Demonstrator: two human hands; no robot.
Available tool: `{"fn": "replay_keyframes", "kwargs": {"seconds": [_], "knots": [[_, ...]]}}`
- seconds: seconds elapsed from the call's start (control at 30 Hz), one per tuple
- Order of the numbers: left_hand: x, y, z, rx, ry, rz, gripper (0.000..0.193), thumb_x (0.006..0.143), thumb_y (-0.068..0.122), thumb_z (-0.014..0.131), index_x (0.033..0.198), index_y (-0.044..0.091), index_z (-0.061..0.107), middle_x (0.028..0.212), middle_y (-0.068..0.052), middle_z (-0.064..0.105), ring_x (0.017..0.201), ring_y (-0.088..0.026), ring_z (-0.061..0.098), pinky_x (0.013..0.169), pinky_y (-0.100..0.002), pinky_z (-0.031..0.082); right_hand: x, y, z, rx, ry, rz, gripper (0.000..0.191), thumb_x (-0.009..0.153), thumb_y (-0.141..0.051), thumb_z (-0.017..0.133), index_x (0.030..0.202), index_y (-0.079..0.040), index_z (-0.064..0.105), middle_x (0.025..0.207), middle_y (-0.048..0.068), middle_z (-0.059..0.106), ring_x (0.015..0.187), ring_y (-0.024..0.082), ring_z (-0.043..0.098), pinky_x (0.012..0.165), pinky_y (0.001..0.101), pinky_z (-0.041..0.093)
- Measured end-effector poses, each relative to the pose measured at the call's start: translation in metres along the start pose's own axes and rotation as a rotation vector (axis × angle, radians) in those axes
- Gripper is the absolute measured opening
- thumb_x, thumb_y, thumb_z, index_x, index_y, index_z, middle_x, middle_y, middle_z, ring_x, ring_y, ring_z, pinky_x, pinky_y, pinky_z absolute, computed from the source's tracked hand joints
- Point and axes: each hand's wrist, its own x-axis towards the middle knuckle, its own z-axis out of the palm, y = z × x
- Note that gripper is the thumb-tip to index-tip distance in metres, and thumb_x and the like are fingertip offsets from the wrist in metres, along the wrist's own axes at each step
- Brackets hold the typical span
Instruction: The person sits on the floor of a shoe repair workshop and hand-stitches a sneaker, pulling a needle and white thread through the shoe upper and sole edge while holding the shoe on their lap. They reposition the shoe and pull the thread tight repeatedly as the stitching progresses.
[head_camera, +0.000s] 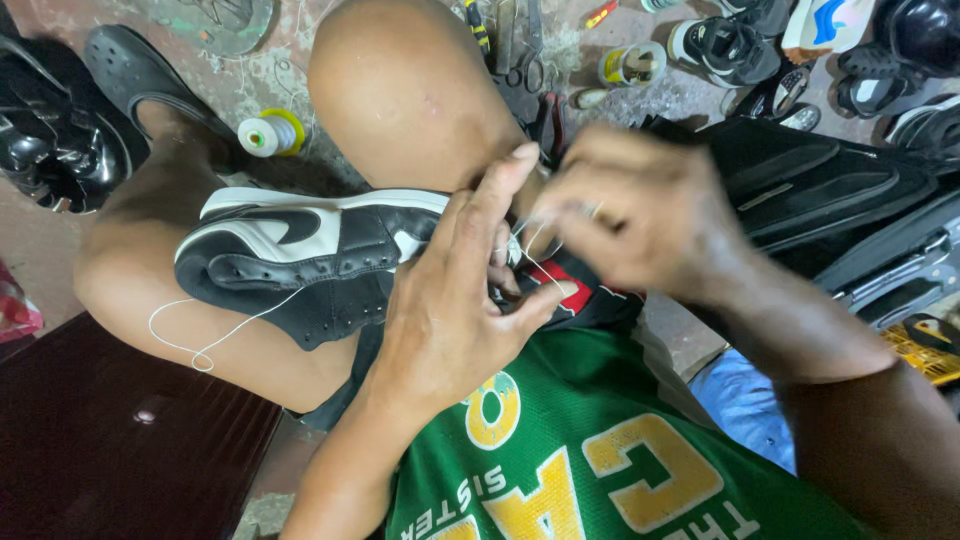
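A black and white sneaker lies on its side across my bare left leg, wedged against my raised knee. A white thread trails from it over my thigh. My left hand rests at the shoe's heel end with fingers spread, the thread running between them. My right hand is blurred, fingers pinched on the white thread just right of the left hand. Whether it also holds a needle is hidden.
A spool of thread with a yellow rim stands on the floor beyond my leg. Scissors and tools lie behind my knee. Black shoes sit left, more footwear top right. A dark wooden box is lower left.
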Motion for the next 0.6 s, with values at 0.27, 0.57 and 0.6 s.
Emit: {"fn": "replay_keyframes", "kwargs": {"seconds": [0.27, 0.57, 0.6], "knots": [[-0.002, -0.008, -0.002, -0.025, 0.002, 0.009, 0.101, 0.077, 0.018, 0.092, 0.159, 0.016, 0.032, 0.124, -0.006, 0.061, 0.073, -0.011, 0.069, 0.066, -0.026, 0.061, -0.041, 0.196, -0.089, -1.193, 0.218, 0.332, 0.027, 0.108, -0.029, 0.060, 0.090, -0.011, 0.070, 0.071, 0.006, 0.064, 0.059, 0.020, 0.064, 0.048, 0.0303, 0.049], [0.000, -0.006, -0.005, 0.006, 0.016, 0.033, 0.096, 0.084, 0.020, 0.088, 0.160, 0.015, 0.030, 0.134, -0.009, 0.060, 0.070, -0.012, 0.070, 0.063, -0.027, 0.060, -0.057, 0.037, 0.014, 0.023, -0.212, 0.180, 0.026, 0.093, -0.006, 0.063, 0.119, -0.009, 0.067, 0.107, 0.016, 0.071, 0.102, 0.034, 0.069, 0.088, 0.0435, 0.056], [-0.001, -0.006, -0.004, 0.017, 0.021, 0.020, 0.096, 0.084, 0.020, 0.088, 0.159, 0.015, 0.030, 0.133, -0.008, 0.061, 0.070, -0.012, 0.070, 0.064, -0.027, 0.060, -0.053, 0.023, 0.019, 0.037, -0.207, 0.159, 0.028, 0.094, -0.007, 0.064, 0.122, -0.007, 0.063, 0.108, 0.017, 0.071, 0.102, 0.034, 0.069, 0.089, 0.0437, 0.056]]}}
